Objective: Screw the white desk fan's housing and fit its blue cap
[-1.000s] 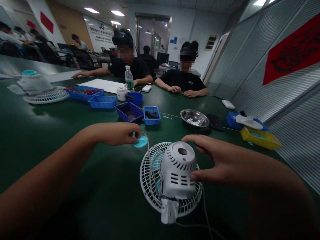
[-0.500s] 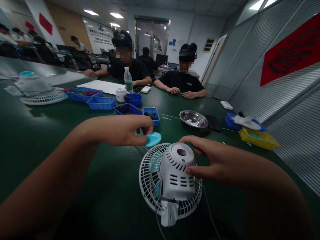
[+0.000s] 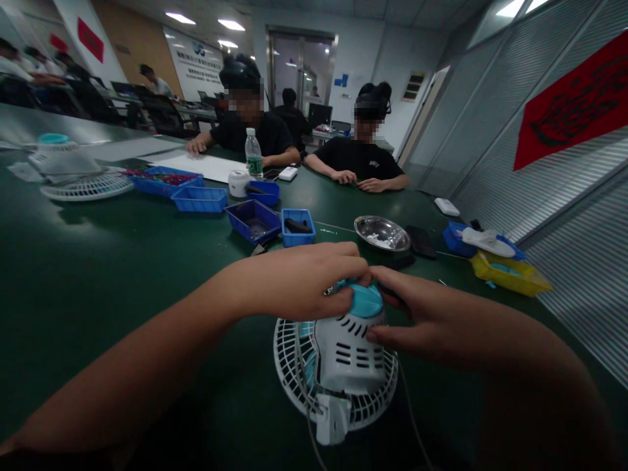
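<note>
A white fan (image 3: 350,353) lies grille-down on the green table in front of me, its slotted motor housing upward and its cable trailing toward me. My left hand (image 3: 314,278) pinches a light-blue round cap (image 3: 367,301) over the top of the housing. The cap covers the opening there; whether it is seated I cannot tell. With thumb and fingers apart around the housing's right side, my right hand (image 3: 412,304) grips the fan. Blue blades show partly through the grille.
Blue bins (image 3: 252,221) stand beyond my left hand. A metal bowl (image 3: 381,233) with small white parts and a yellow bin (image 3: 510,273) lie to the right. Another fan (image 3: 73,170) rests at far left. Two people sit across the table, near a water bottle (image 3: 254,154).
My left hand has moved right with the blue cap, from beside the fan onto the top of its housing. My right hand stays on the housing.
</note>
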A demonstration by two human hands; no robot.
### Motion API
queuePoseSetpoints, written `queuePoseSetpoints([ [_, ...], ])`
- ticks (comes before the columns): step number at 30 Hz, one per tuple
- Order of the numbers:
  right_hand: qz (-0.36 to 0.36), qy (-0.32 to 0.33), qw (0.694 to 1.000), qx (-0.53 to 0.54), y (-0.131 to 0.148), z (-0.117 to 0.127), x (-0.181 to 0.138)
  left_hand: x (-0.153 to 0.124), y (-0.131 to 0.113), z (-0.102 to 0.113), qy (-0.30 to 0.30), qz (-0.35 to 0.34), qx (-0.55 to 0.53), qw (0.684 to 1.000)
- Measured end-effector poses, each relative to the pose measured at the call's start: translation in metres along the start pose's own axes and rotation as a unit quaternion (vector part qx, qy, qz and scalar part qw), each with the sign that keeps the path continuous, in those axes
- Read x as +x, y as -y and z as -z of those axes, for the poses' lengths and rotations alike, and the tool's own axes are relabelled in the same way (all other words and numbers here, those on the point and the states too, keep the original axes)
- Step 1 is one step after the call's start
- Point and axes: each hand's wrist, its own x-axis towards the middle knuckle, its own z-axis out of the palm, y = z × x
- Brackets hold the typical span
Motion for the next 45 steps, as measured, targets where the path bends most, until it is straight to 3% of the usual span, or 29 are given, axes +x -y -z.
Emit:
queuePoseSetpoints([
  [6,-0.011,0.005,1.0,-0.001,0.003,0.001,-0.003,0.002,-0.006,-0.006,-0.018,-0.038,-0.003,0.999],
  [18,0.011,-0.008,1.0,-0.006,0.005,0.001,-0.002,0.007,-0.01,-0.01,-0.041,-0.003,0.013,0.999],
  [21,0.012,-0.011,1.0,-0.013,0.004,0.001,-0.003,0.007,-0.012,-0.014,-0.053,0.024,0.014,0.998],
  [27,0.005,-0.008,1.0,-0.005,0.005,0.002,-0.003,0.011,-0.019,-0.019,-0.039,0.147,0.005,0.988],
  [35,-0.004,-0.01,1.0,-0.002,0.004,0.001,-0.001,0.014,-0.023,-0.022,-0.027,0.193,0.022,0.981],
  [39,0.006,-0.013,1.0,0.002,0.004,0.0,0.002,0.013,-0.024,-0.022,-0.029,0.194,0.036,0.98],
  [45,-0.012,-0.017,0.999,-0.026,0.008,0.001,0.002,0.007,-0.018,-0.017,-0.027,0.131,0.007,0.991],
])
